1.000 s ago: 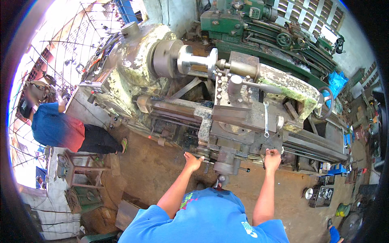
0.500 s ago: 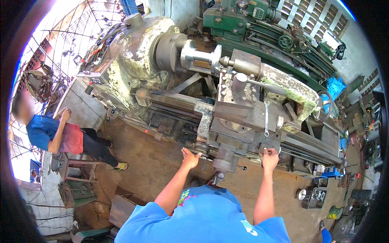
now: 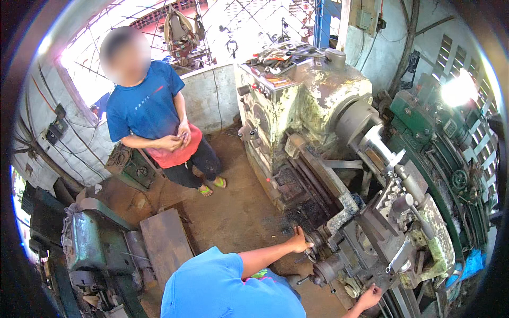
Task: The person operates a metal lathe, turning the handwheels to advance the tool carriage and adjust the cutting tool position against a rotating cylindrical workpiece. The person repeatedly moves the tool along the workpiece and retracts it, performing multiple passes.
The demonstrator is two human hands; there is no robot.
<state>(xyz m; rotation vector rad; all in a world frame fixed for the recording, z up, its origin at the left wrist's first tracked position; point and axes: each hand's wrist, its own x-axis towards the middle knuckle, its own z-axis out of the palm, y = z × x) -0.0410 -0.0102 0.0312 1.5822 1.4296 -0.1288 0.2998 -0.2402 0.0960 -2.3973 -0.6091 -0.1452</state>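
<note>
A large metal lathe [image 3: 313,100] with worn, flaking paint stands before me. My left hand [image 3: 300,241] is at the carriage handwheel [image 3: 314,245], its thumb and fingers about the rim. Further right, my right hand [image 3: 369,297] is closed at the front edge of the carriage; what its fingers hold is hidden. A shiny flanged metal workpiece [image 3: 377,146] sits between the chuck [image 3: 356,121] and the tailstock [image 3: 432,238]. Near my right hand, a wrench [image 3: 397,255] lies on the slide beside the tool post [image 3: 395,209].
Another person [image 3: 148,111] in a blue shirt stands at the left, hands together. Behind my arm sits a green machine [image 3: 90,233] beside a brown metal plate [image 3: 167,236]. A green lathe [image 3: 424,124] stands beyond mine. Tools [image 3: 281,58] lie on the headstock.
My view has swung left, bringing the other person and the green machine closer to the middle. My left hand now meets the handwheel; my right hand stays at the carriage edge.
</note>
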